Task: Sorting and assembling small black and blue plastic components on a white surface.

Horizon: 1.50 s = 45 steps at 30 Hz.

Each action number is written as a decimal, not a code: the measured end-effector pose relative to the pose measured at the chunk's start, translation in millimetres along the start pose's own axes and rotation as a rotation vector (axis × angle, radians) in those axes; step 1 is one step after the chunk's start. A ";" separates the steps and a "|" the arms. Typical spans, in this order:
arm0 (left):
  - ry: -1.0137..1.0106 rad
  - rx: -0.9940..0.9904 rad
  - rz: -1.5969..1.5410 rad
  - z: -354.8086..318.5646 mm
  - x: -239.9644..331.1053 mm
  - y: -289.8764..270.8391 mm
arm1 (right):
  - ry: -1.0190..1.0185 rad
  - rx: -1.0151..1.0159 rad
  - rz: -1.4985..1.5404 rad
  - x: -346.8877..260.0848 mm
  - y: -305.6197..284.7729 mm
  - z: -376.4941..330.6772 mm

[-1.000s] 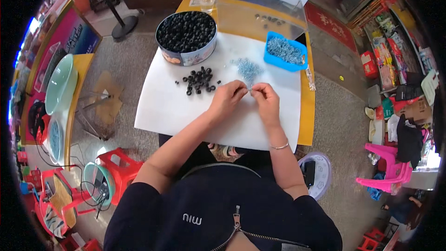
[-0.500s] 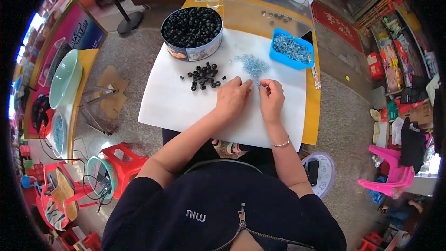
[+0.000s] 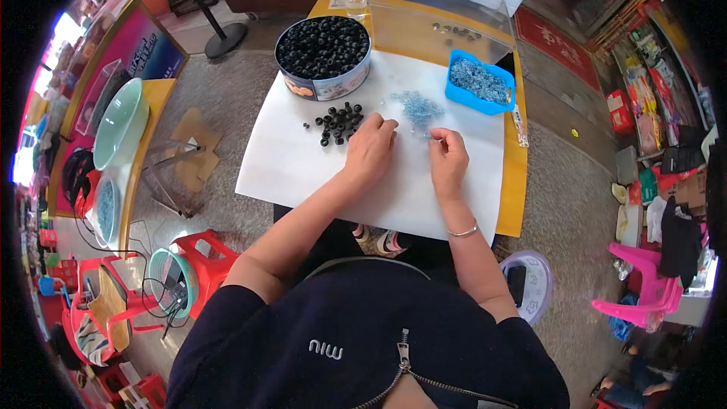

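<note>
My left hand [image 3: 370, 150] is on the white sheet [image 3: 291, 176], just right of a loose pile of round black beads [image 3: 334, 124]. Its fingers are curled together, and whatever they may hold is hidden. My right hand [image 3: 450, 164], with a bangle [image 3: 463, 232] at the wrist, has thumb and forefinger pinched at the near edge of a heap of small clear blue pieces [image 3: 421, 110]. Anything in that pinch is too small to name. A gap of bare sheet separates the two hands.
Behind the black pile stands a round tin [image 3: 326, 88] full of black beads. A blue tray [image 3: 480, 109] of clear blue pieces sits at the far right, by a transparent box [image 3: 435, 11]. Beside the table are a red stool [image 3: 208, 246] and a lilac round lid-like thing [image 3: 538, 295].
My hands have moved apart: the left has shifted left toward the black beads, while the right stays near the blue heap. The whole view has shifted slightly.
</note>
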<state>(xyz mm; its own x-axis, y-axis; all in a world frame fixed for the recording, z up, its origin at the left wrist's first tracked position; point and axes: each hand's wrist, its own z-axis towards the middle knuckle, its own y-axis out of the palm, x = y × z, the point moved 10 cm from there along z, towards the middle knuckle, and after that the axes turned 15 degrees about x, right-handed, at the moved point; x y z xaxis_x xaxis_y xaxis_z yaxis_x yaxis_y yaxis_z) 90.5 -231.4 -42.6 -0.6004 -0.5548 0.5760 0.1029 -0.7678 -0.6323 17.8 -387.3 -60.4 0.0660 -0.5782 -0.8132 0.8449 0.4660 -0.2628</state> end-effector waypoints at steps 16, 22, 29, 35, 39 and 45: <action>0.276 0.050 -0.027 -13.9 11.1 -11.7 | 0.460 0.056 0.529 35.5 -11.0 5.0; 0.312 0.118 -0.062 -13.3 22.9 -19.5 | 0.583 0.102 0.707 44.9 -15.5 6.7; 0.405 0.004 -0.166 -27.2 63.5 28.1 | 0.658 0.121 0.852 57.4 -14.8 8.3; 0.438 -0.048 -0.080 -35.9 91.3 73.7 | 0.696 0.126 0.755 52.4 -18.8 7.9; 0.424 -0.040 -0.102 -36.7 87.8 70.8 | 0.689 0.133 0.833 55.0 -15.6 7.8; 0.311 -0.023 0.073 -18.7 49.0 28.4 | 0.425 -0.171 0.495 25.5 4.3 -4.0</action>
<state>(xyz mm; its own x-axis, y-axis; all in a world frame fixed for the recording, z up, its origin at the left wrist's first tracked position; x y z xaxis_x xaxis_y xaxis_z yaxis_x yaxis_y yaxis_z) 49.1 -274.4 -42.0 -0.8059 -0.4809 0.3452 0.1389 -0.7204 -0.6795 21.0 -397.4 -84.4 0.1790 0.0284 -0.9834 0.6708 0.7277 0.1431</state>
